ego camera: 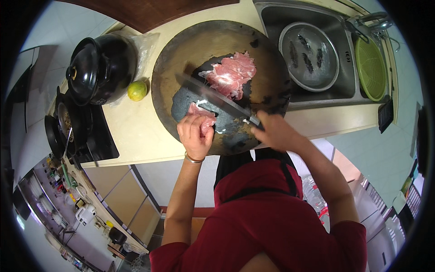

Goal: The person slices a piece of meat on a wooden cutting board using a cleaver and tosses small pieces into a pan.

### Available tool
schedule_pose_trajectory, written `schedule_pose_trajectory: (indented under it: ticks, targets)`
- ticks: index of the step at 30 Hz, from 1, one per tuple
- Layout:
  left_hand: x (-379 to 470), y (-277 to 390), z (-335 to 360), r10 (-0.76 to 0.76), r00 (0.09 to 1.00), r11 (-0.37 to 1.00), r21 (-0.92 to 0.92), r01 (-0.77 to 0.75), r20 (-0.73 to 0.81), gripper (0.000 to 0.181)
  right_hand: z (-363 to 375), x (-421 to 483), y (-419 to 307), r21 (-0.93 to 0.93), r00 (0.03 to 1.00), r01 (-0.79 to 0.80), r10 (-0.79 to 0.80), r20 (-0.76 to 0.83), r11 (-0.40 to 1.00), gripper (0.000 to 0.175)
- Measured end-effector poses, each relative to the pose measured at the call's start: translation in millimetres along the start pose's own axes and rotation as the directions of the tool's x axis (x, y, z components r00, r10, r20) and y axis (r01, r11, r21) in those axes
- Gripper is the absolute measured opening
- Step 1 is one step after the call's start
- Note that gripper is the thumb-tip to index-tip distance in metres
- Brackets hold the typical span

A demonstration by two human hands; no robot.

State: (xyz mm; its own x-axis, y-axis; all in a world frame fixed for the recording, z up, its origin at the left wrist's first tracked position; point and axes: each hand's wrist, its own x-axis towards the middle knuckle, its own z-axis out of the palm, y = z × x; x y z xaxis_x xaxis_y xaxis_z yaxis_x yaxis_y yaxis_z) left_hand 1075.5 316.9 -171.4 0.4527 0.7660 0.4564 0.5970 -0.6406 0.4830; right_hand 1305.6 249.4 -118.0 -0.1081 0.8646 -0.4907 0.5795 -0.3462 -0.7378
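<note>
A large round chopping board (170,61) lies on the counter. My left hand (196,136), with a metal bangle at the wrist, grips a small piece of raw meat (206,121) on the board. My right hand (273,131) holds the handle of a broad kitchen knife (217,98). The blade is slightly blurred and points to the upper left, between the held piece and a larger slab of raw meat (234,73). That slab lies near the board's middle, on a dark wet patch. Small white scraps lie near the blade.
Left of the board are a lidded black pot (117,68), a green-yellow citrus fruit (137,90) and a cooktop (102,136) with a pan. At the right, a steel sink (346,85) holds a metal bowl (295,80) with dark elongated items and a green plastic colander (370,69).
</note>
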Motion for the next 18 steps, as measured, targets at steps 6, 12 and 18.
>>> schedule_pose_trajectory:
  ticks: [6,12,18]
  targets:
    - [3,3,1,0.002,1.000,1.000,0.001,-0.002,0.010,0.030,-59,26,36,0.573,0.983,-0.179,0.120,0.139,0.800,0.027]
    - [0,3,0,-0.012,1.000,1.000,0.006,0.012,0.017,0.031,-59,1,6,0.365,0.990,-0.125,0.094,0.101,0.923,0.028]
    - [1,4,3,-0.013,1.000,1.000,0.018,0.013,0.001,0.032,-11,-10,-3,0.101,0.998,0.037,-0.042,0.050,0.994,0.028]
